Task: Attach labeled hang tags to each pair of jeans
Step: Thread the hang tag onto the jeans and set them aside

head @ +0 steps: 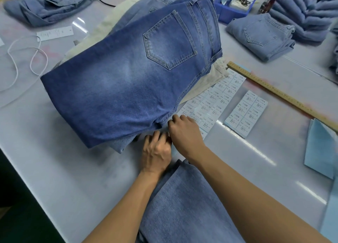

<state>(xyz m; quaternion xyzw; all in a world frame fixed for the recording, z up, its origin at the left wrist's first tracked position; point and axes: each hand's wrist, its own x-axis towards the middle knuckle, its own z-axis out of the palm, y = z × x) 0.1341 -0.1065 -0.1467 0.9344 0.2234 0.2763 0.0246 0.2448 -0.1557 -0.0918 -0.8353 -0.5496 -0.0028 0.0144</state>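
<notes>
A worker's left hand point(157, 151) and right hand point(184, 133) meet at the near edge of a folded pair of jeans point(128, 82), fingers curled tight on something small that cannot be made out. The step appears to be peeling or fixing a label; next, likely, pressing it to a tag. Beside them lie label sheets point(246, 113) printed "1103#", some "XS". Farther off, a hang tag point(54, 33) waits.
</notes>
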